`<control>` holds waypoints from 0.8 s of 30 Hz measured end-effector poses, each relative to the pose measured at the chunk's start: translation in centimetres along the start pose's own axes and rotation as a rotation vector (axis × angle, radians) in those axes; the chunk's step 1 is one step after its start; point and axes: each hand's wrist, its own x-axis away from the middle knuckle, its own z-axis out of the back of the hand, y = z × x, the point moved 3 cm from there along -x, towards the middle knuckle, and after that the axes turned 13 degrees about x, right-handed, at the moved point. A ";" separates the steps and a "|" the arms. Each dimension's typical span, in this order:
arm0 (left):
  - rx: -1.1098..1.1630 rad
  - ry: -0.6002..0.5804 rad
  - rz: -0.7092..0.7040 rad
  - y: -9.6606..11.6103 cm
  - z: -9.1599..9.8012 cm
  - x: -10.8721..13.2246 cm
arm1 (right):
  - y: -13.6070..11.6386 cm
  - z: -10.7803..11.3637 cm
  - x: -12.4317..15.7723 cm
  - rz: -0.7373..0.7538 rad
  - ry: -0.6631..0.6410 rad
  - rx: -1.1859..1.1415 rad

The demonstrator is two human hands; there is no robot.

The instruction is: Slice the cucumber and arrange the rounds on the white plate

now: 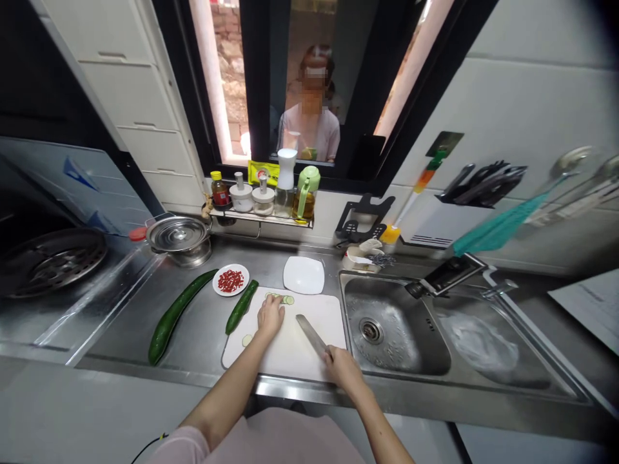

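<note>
On the white cutting board lies a short row of pale green cucumber slices. My left hand is at the row's near side, its bent fingers pressed on the slices and partly covering them. My right hand grips a kitchen knife by the handle, its blade angled up and left over the board, apart from the slices. Near the board's left edge is a loose cucumber slice. A shorter piece of cucumber rests across that edge, and a long whole cucumber lies farther left on the steel counter.
Behind the board are a white square plate and a dish of chopped red pieces. A lidded steel pot stands back left. The sink adjoins the board's right side. A rack of bottles and jars hangs below the window.
</note>
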 end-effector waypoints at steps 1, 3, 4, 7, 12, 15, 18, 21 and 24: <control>-0.031 -0.031 -0.035 0.4 -0.4 -0.7 | 0.2 -0.1 0.2 -0.011 0.002 -0.003; -0.099 -0.082 -0.091 1.2 -0.9 -1.8 | 0.7 -0.2 0.6 -0.034 -0.002 -0.009; -0.133 -0.098 -0.110 1.4 -1.1 -2.3 | 0.9 -0.1 0.8 -0.045 -0.002 -0.010; -0.217 -0.146 -0.147 2.0 -1.4 -3.6 | 1.4 -0.1 1.4 -0.070 -0.003 -0.010; -0.288 -0.224 -0.186 2.5 -1.6 -4.3 | 2.2 -0.3 1.8 -0.095 -0.029 -0.063; -0.281 -0.223 -0.187 2.8 -1.6 -4.3 | 2.5 -0.5 1.7 -0.104 -0.020 -0.079; -0.245 -0.211 -0.176 3.3 -1.6 -4.2 | 2.5 -0.4 1.5 -0.094 -0.010 -0.069; -0.173 -0.180 -0.109 3.5 -1.2 -3.6 | 2.4 -0.3 1.2 -0.080 -0.011 -0.057; -0.072 -0.141 0.023 2.8 -0.3 -2.5 | 2.0 -0.2 0.9 -0.067 -0.010 -0.049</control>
